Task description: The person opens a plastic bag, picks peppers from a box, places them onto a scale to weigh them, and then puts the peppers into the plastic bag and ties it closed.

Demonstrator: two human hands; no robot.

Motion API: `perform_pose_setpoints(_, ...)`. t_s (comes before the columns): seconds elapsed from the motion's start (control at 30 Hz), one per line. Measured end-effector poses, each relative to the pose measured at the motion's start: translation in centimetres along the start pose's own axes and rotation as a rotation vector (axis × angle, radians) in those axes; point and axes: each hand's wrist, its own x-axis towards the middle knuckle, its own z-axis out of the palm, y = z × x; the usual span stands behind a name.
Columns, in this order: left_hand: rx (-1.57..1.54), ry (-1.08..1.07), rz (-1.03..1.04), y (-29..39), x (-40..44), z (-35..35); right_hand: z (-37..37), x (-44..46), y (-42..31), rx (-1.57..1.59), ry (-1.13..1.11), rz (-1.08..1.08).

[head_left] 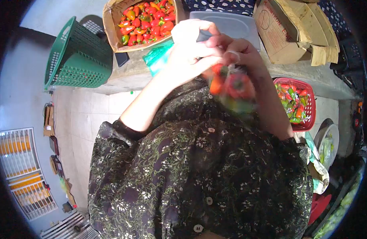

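A clear plastic bag of red, orange and green peppers [236, 85] hangs in front of my chest, blurred by motion. My left hand [193, 49] and my right hand [241, 49] meet at the top of this bag. Both hands have their fingers pinched together around its neck; the twisted plastic between them is mostly hidden. Beyond my left hand, an open cardboard box [108, 24] holds many loose red, orange and green peppers. Under my left wrist lies a green plastic bag [151, 59]. A translucent plastic lid or tub [235, 24] sits behind my hands.
Left of the ledge stands a tall green basket [77, 59], and a dark phone-like slab [122, 58] lies near it. At right, a red basket [309, 115] contains bagged peppers. A brown carton [279, 34] occupies the ledge's far right. A white basin [334, 139] holds bagged green produce.
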Motion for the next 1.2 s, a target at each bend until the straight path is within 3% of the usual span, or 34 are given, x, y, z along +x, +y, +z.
perform_pose_setpoints(0.03, -0.050, -0.026, -0.053, -0.5, -0.3, 0.1, -0.7, 0.2, -0.7, -0.221, -0.017, 0.113)
perform_pose_setpoints(0.07, 0.012, -0.053, -0.049, -0.6, -0.5, -0.2, -1.0, 0.2, 0.2, -0.268, 0.080, 0.086)
perform_pose_setpoints(0.17, 0.184, -0.112, -0.057, -0.8, -0.7, -0.6, -1.0, -0.9, 0.8, -0.469, 0.311, 0.286)
perform_pose_setpoints(0.23, 0.270, -0.135, -0.109, -0.4, -1.3, -0.5, -0.1, -1.0, 0.5, -0.646, 0.370, 0.140)
perform_pose_setpoints(0.27, 0.288, -0.047, -0.038, -0.5, -1.5, -0.4, 0.2, -1.0, 0.5, -0.734, 0.400, 0.065)
perform_pose_setpoints(0.37, 0.327, -0.135, -0.085, 0.5, -1.9, -0.9, -0.4, -1.3, 1.0, -0.754, 0.352, 0.048)
perform_pose_setpoints(0.57, 0.397, -0.087, 0.064, 2.1, -2.1, -1.6, 2.1, -1.5, -2.3, -0.984, 0.159, 0.129)
perform_pose_setpoints(0.83, 0.115, -0.184, 0.112, 2.5, -3.8, -0.2, 0.9, -4.0, -0.8, -0.578, 0.007, 0.390)
perform_pose_setpoints(0.97, -0.211, -0.174, -0.081, 2.4, -4.8, 0.9, 0.8, -5.5, 1.0, -0.429, 0.068, 0.497)
perform_pose_setpoints(1.2, -0.426, -0.301, -0.150, 3.1, -4.1, -0.4, 1.6, -4.4, -0.4, -0.476, -0.033, 0.477)
